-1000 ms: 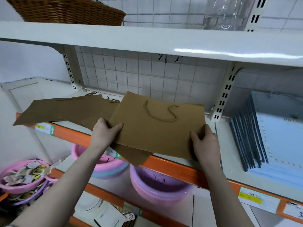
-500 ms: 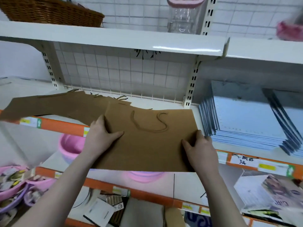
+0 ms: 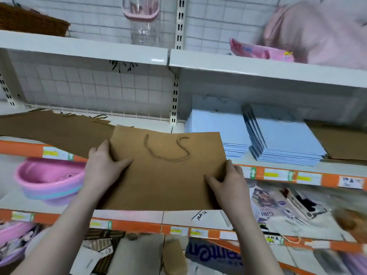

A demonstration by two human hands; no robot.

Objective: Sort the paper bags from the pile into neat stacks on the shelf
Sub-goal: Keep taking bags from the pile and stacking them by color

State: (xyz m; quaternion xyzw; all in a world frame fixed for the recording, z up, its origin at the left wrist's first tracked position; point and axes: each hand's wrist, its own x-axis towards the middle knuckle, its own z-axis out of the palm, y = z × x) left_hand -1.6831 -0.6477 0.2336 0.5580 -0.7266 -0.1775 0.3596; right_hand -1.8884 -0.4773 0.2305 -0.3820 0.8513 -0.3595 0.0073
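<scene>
I hold a flat brown paper bag (image 3: pixel 164 175) with a twisted cord handle, level in front of the shelf (image 3: pixel 139 121). My left hand (image 3: pixel 103 165) grips its left edge and my right hand (image 3: pixel 228 183) grips its lower right edge. A loose pile of brown paper bags (image 3: pixel 55 132) lies spread on the shelf to the left, overhanging the orange front rail. Two stacks of light blue bags (image 3: pixel 278 139) sit on the shelf to the right. A stack of brown bags (image 3: pixel 345 143) lies at the far right.
A white upper shelf (image 3: pixel 83 48) hangs close above, carrying a wicker basket (image 3: pixel 31 22), a clear jar (image 3: pixel 143 22) and pink goods (image 3: pixel 262 52). Below are pink basins (image 3: pixel 49 179) on the left and packaged goods (image 3: pixel 282 205) on the right. An upright post (image 3: pixel 174 100) divides the shelf bays.
The held bag has come off the pile and moved right, toward the blue stacks. My view has swung right too, bringing the far-right brown stack into sight.
</scene>
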